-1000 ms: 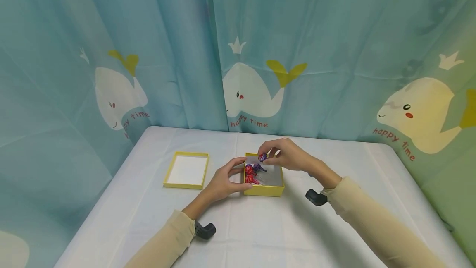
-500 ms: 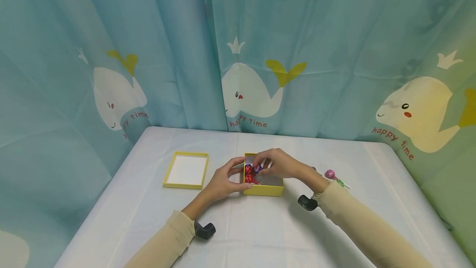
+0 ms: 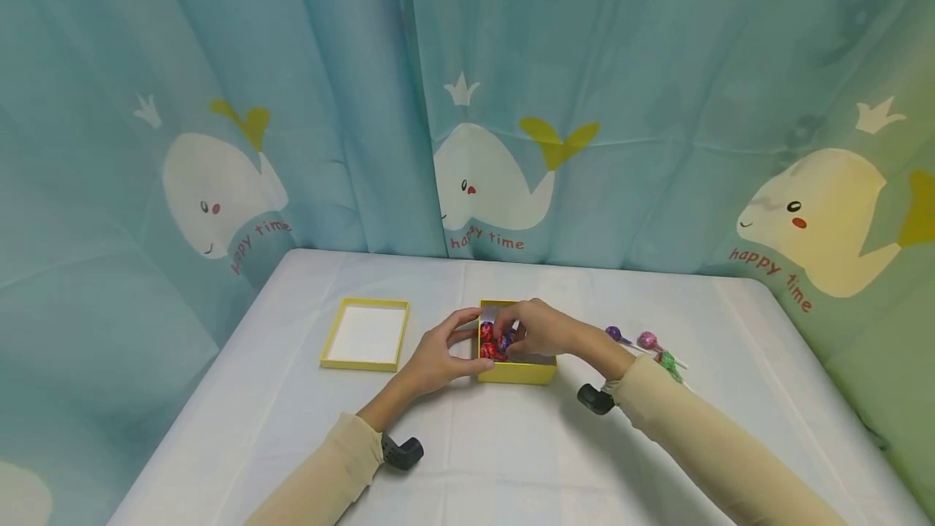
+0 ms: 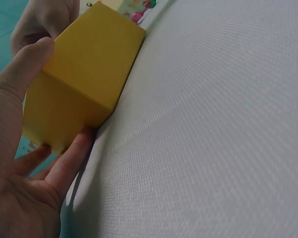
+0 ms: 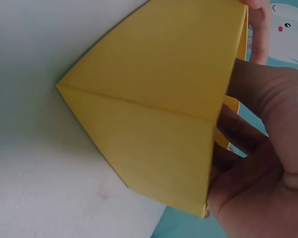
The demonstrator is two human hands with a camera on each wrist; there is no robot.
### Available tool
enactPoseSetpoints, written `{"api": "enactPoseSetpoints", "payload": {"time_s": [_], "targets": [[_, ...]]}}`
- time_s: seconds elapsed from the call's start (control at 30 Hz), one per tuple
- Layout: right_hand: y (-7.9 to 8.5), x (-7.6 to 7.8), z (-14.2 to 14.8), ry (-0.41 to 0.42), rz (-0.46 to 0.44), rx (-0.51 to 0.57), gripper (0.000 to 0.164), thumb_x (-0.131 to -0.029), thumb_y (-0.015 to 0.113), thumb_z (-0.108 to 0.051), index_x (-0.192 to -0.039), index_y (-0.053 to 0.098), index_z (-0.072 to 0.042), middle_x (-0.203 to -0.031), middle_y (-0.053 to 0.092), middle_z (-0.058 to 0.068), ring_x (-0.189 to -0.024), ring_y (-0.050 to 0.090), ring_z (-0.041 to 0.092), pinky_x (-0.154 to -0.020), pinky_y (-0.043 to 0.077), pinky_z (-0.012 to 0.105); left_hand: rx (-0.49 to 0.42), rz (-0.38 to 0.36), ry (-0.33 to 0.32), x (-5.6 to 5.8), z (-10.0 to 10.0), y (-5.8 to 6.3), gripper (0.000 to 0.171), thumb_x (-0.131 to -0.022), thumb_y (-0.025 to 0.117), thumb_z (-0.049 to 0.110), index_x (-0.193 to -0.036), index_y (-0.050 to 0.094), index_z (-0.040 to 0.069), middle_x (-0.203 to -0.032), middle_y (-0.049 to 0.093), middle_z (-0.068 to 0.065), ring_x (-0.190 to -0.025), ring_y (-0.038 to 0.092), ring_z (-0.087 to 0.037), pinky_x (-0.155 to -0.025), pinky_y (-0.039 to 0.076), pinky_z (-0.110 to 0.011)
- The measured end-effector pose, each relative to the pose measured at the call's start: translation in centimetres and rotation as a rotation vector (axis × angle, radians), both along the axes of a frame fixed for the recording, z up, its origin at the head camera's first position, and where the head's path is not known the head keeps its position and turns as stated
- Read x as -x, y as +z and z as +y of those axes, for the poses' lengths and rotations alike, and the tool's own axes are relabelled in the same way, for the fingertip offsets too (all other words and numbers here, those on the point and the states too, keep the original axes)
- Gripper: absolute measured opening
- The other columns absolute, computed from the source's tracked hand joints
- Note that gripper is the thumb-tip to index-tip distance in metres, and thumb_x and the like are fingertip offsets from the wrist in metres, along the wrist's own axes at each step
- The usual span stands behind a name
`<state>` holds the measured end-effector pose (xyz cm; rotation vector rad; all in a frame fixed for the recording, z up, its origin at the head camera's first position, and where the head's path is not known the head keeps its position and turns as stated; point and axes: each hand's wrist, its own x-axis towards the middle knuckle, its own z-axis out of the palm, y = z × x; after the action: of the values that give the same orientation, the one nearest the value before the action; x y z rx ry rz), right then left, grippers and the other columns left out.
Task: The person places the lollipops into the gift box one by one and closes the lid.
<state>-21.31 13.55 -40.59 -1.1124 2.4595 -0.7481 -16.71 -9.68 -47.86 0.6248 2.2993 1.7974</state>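
Note:
A yellow open box stands mid-table, with red-wrapped lollipops along its left side. My left hand grips the box from the left, thumb at the near corner and fingers round the far one. In the left wrist view that hand spans the yellow side wall. My right hand reaches down into the box and pinches a purple-wrapped lollipop beside the red ones. In the right wrist view the box wall hides the fingertips of my right hand.
The box's yellow-rimmed lid lies left of the box, white inside up. Right of my right forearm lie a purple lollipop, a pink lollipop and a green one. A curtain hangs behind the table.
My right hand has lowered the purple lollipop into the box and moved it toward the red ones. The lollipops on the right have come into view. My left hand has stayed on the box.

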Motion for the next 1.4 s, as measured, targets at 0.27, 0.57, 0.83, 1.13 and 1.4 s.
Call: {"api": "enactPoseSetpoints", "payload": {"time_s": [0.27, 0.57, 0.83, 1.13, 1.4], "targets": [[-0.47, -0.22, -0.46, -0.001, 0.039, -0.004, 0.021, -0.083, 0.083, 0.002, -0.094, 0.071, -0.010, -0.094, 0.067, -0.001, -0.077, 0.061, 0.012, -0.070, 0.054, 0.022, -0.015, -0.015, 0.000, -0.06, 0.00, -0.04, 0.082, -0.085, 0.087, 0.016, -0.154, 0.043, 0.020, -0.162, 0.039, -0.006, -0.140, 0.051, -0.027, -0.088, 0.059, -0.029], [-0.64, -0.41, -0.58, 0.008, 0.067, 0.001, 0.023, -0.080, 0.085, 0.003, -0.089, 0.068, -0.011, -0.086, 0.064, 0.000, -0.077, 0.059, 0.018, -0.068, 0.052, 0.022, -0.016, -0.015, 0.002, -0.11, 0.13, 0.07, 0.082, -0.085, 0.087, 0.016, -0.154, 0.044, 0.022, -0.161, 0.039, -0.005, -0.140, 0.051, -0.027, -0.091, 0.059, -0.032], [-0.62, -0.51, -0.49, 0.011, 0.045, 0.002, 0.022, -0.082, 0.083, 0.004, -0.088, 0.068, -0.010, -0.085, 0.065, -0.001, -0.074, 0.059, 0.013, -0.068, 0.054, 0.021, -0.012, -0.018, -0.002, -0.22, 0.19, 0.15, 0.082, -0.085, 0.086, 0.017, -0.155, 0.043, 0.020, -0.162, 0.039, -0.004, -0.140, 0.050, -0.025, -0.090, 0.059, -0.030], [-0.55, -0.56, -0.42, 0.024, 0.055, 0.003, 0.021, -0.082, 0.084, 0.002, -0.091, 0.069, -0.009, -0.088, 0.066, -0.001, -0.076, 0.062, 0.014, -0.069, 0.055, 0.021, -0.014, -0.016, -0.007, -0.19, 0.18, 0.18, 0.082, -0.086, 0.086, 0.017, -0.155, 0.043, 0.020, -0.162, 0.038, -0.005, -0.141, 0.050, -0.027, -0.089, 0.059, -0.031], [0.25, -0.62, -0.19, 0.037, 0.026, -0.013, 0.022, -0.083, 0.083, 0.001, -0.100, 0.072, -0.006, -0.096, 0.070, 0.004, -0.078, 0.067, 0.012, -0.071, 0.057, 0.021, -0.026, -0.014, 0.002, -0.09, 0.11, 0.14, 0.082, -0.085, 0.087, 0.017, -0.155, 0.043, 0.019, -0.161, 0.040, -0.008, -0.139, 0.051, -0.028, -0.092, 0.059, -0.032]]}}
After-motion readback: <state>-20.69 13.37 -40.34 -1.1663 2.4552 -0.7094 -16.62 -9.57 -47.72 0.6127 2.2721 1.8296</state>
